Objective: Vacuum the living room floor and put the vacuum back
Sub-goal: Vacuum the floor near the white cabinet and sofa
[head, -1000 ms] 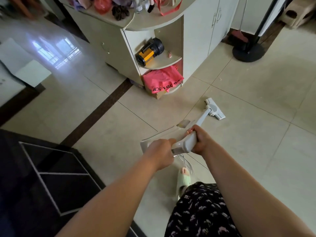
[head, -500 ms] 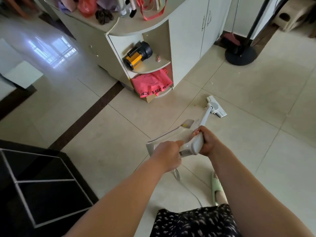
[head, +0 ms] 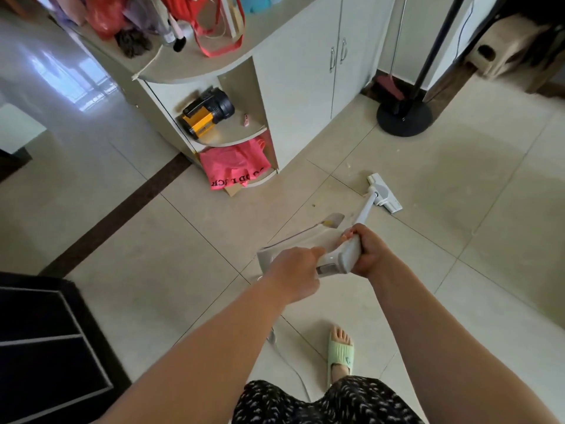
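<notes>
**Gripping the vacuum with both hands by the corner cabinet**

Stretching away from the person across the pale floor tiles [head: 397, 301], the white stick vacuum [head: 339, 257] is held at its upper end, its slim tube sloping down and forward to the floor head [head: 382, 194], which lies flat on a tile just short of the cabinet's foot. The right hand [head: 368, 254] is wrapped round the handle from the right side, fingertips showing over the top. The left hand [head: 295, 270] is curled on the rear of the body, its knuckles toward the camera; exactly what part it grasps is hidden by the hand itself. A thin white cord [head: 287, 362] trails from under the left hand down across the tiles toward the person's legs.

Near the cord, one foot in a light green slipper [head: 340, 353] stands on the floor, and a dark patterned garment [head: 321, 402] fills the bottom edge.

Beyond the floor head stands a white corner cabinet [head: 293, 87]. Its open middle shelf carries a yellow and black lamp [head: 208, 114], and a pink bag with black lettering [head: 234, 166] spills from the bottom shelf. Bags and oddments crowd the top. To the right of the cabinet, a round black stand base [head: 404, 117] sits on the tiles with a dark pole rising from it, and a broom leans in the corner behind. A dark band [head: 122, 212] crosses the floor at left, and a black mat with pale lines [head: 46, 341] lies at lower left.
</notes>
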The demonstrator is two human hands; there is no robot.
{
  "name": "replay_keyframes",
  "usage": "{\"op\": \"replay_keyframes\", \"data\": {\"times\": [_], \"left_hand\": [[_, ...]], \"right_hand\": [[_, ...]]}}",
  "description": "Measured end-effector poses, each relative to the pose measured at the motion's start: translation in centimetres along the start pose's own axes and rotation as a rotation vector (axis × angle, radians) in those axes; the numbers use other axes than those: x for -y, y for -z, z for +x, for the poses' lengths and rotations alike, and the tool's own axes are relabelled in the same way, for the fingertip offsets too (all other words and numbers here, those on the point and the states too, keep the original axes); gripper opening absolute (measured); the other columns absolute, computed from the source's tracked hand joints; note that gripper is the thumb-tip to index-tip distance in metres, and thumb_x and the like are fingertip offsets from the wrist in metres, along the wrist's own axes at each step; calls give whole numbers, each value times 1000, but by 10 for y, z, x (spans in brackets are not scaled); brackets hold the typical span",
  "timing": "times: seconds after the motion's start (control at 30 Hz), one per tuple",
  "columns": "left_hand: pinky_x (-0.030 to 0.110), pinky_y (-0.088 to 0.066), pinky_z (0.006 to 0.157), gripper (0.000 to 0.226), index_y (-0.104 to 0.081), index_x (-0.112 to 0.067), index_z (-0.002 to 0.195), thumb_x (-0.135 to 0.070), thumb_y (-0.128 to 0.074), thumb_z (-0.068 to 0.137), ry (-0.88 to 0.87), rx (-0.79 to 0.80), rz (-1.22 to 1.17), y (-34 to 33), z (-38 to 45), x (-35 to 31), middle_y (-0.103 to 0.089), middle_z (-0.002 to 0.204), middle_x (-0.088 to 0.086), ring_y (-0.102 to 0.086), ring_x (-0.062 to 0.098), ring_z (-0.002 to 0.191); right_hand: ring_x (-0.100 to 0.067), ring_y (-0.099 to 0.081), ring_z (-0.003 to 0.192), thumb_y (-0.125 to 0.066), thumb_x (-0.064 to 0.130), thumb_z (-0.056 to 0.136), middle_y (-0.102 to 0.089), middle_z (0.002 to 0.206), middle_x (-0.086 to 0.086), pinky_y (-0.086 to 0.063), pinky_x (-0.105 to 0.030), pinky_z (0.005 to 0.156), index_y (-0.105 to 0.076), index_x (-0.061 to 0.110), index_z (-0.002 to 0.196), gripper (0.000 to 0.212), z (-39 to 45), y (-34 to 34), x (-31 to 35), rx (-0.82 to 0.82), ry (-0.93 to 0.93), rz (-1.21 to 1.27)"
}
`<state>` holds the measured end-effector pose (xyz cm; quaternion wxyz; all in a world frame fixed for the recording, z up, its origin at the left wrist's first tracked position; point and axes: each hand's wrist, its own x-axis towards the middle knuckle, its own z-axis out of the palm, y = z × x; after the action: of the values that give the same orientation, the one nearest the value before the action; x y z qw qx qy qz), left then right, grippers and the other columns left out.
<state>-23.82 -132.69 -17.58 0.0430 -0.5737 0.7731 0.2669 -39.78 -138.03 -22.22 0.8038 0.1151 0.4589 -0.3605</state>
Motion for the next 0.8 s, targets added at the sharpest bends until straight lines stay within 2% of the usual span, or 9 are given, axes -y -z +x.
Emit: {"op": "replay_keyframes", "data": {"times": [0.1,0.2,0.33,0.4,0.43,0.47,0.57,0.63,0.8], "left_hand": [[28,-39,67,24,-53,-24,102,-13,-55,81,25,-6,-20,1,17,-18,-65,89,4,-59,27,86],[28,-39,67,21,-48,-28,95,-13,-54,81,26,-4,-30,-1,29,-32,-64,89,4,-59,27,86],[28,-38,66,22,-53,-26,102,-14,-54,83,29,-5,-35,-5,42,-48,-62,88,2,-57,25,84],[29,-37,65,22,-52,-27,101,-14,-54,83,41,0,-33,-7,43,-52,-58,85,0,-52,24,80],[29,-37,65,22,-52,-27,100,-14,-54,83,41,-2,-32,-7,43,-53,-56,84,-1,-52,23,79],[29,-36,65,21,-51,-26,99,-14,-54,82,39,-10,-33,-6,43,-54,-57,84,-1,-53,24,79],[28,-35,65,18,-49,-24,95,-18,-57,80,43,-69,-67,-6,35,-55,-62,88,4,-56,26,82],[27,-35,66,17,-48,-24,94,-20,-58,80,45,-98,-78,-5,23,-51,-64,90,5,-55,26,82],[25,-35,65,25,-56,-20,105,-23,-59,81,52,-109,-57,-11,-27,-25,-66,91,3,-59,25,87]], "right_hand": [[-9,-48,47,-46,11,87,-47,49,3,-45,-21,65,-57,8,52,37,2,10,24,-33,-23,70],[-8,-51,57,-60,11,79,-54,53,2,-47,-18,79,-59,7,68,12,7,23,45,-71,-65,169],[-9,-60,65,-71,28,81,-64,66,0,-51,-22,86,-67,1,77,28,8,37,66,-98,-114,293],[-13,-65,69,-73,27,81,-69,82,-2,-52,-23,90,-67,-2,86,30,7,39,68,-104,-118,330],[-14,-66,69,-72,26,81,-70,86,-3,-53,-23,87,-68,-3,84,29,6,38,68,-98,-111,333],[-14,-65,65,-70,23,83,-69,80,-2,-55,-22,81,-68,-3,78,27,5,37,68,-82,-98,323],[-8,-52,45,-62,12,85,-53,49,3,-50,-17,61,-56,7,59,27,1,28,65,-78,-31,226],[-8,-48,38,-56,7,85,-49,45,4,-49,-18,53,-50,11,59,27,-2,21,55,-125,-23,186],[-7,-46,39,-55,5,82,-48,46,4,-47,-17,50,-47,12,54,30,-14,12,-1,-106,-42,182]]}}
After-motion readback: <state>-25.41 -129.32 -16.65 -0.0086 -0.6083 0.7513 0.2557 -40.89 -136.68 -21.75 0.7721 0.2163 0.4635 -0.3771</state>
